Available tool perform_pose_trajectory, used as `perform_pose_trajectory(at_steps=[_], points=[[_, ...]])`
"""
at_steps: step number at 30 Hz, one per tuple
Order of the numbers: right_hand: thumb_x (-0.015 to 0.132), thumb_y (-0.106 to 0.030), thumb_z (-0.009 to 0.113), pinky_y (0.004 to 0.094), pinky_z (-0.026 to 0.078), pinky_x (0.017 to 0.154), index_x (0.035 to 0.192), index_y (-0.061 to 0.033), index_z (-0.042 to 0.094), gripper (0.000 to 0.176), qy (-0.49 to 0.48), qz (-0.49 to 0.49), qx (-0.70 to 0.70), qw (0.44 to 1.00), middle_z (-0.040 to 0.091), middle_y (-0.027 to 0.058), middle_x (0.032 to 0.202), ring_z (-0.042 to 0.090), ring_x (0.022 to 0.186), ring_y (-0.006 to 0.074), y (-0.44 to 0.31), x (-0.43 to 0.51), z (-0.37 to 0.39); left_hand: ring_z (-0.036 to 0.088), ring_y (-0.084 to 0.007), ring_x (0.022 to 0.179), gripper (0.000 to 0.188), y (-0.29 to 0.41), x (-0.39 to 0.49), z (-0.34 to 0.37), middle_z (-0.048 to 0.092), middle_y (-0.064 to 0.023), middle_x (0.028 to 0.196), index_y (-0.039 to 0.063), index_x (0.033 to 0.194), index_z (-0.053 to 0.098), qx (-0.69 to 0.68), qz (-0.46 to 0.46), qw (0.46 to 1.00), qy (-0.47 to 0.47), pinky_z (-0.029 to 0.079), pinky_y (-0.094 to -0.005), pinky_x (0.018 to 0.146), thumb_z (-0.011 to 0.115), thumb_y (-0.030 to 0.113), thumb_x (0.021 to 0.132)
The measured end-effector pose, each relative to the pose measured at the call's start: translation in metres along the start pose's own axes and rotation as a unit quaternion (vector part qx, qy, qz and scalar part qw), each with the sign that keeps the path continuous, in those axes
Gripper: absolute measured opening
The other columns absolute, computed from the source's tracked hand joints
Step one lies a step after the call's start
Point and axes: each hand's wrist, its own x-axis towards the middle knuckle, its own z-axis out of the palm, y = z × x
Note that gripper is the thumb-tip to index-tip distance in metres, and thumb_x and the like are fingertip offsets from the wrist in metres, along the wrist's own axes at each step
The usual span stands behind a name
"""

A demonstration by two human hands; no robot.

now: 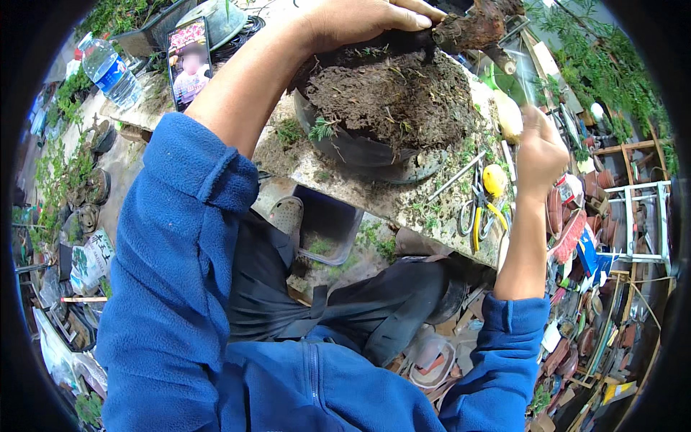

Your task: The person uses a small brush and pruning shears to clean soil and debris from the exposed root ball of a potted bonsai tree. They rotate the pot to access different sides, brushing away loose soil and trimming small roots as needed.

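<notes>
A large soil root ball (388,102) lies tilted on its side over a dark round basin (351,146), its soil face towards me. A thick woody trunk (472,32) juts from its far right side. My left hand (372,19) grips the top edge of the root ball, thumb pointing at the trunk; some fingers are cut off by the frame edge. To the right, my right hand (541,154) is closed in a fist, blurred by motion. It holds a slender tool (526,81) whose blurred shape I cannot make out.
On the worktable (372,197) lie yellow-handled pliers (480,216), scissors (466,218), a metal rod (458,175) and a yellow object (494,180). At left stand a water bottle (110,73) and a phone (189,65). A plastic tub (329,227) sits below; clay pots (599,186) crowd the right.
</notes>
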Motion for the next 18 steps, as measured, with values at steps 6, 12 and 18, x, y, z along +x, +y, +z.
perform_pose_trajectory(at_steps=[6, 12, 18], points=[[0.105, -0.019, 0.064, 0.0254, 0.034, 0.055, 0.094, 0.004, 0.073, 0.026, -0.029, 0.126, 0.092, 0.987, 0.054, -0.0033, 0.066, 0.044, 0.062, 0.0052, 0.024, -0.069, -0.049, 0.068, -0.0191, 0.11, 0.059, 0.008, -0.011, 0.009, 0.073, -0.0105, 0.121, 0.001, 0.138, 0.063, -0.043, 0.037, 0.998, 0.032, 0.053, -0.0339, 0.099, 0.078, 0.01, 0.081], [0.104, -0.014, 0.062, 0.0254, 0.039, 0.058, 0.097, 0.0067, 0.072, 0.024, -0.072, 0.207, 0.235, 0.947, 0.06, 0.0004, 0.071, 0.05, 0.064, 0.0076, -0.051, -0.151, -0.065, 0.071, -0.036, 0.108, 0.056, 0.01, -0.013, 0.015, 0.071, -0.0256, 0.115, 0.001, 0.133, 0.065, 0.256, 0.189, 0.944, 0.09, 0.056, -0.0404, 0.095, 0.075, 0.016, 0.08], [0.098, -0.017, 0.069, 0.0267, 0.048, 0.065, 0.099, 0.0083, 0.074, 0.026, -0.093, 0.272, 0.308, 0.907, 0.07, 0.0076, 0.079, 0.062, 0.068, 0.014, -0.079, -0.237, -0.084, 0.074, -0.0291, 0.096, 0.048, 0.014, -0.009, 0.024, 0.076, -0.0173, 0.108, 0.005, 0.126, 0.072, 0.324, 0.221, 0.909, 0.14, 0.058, -0.0388, 0.089, 0.077, 0.027, 0.083]])
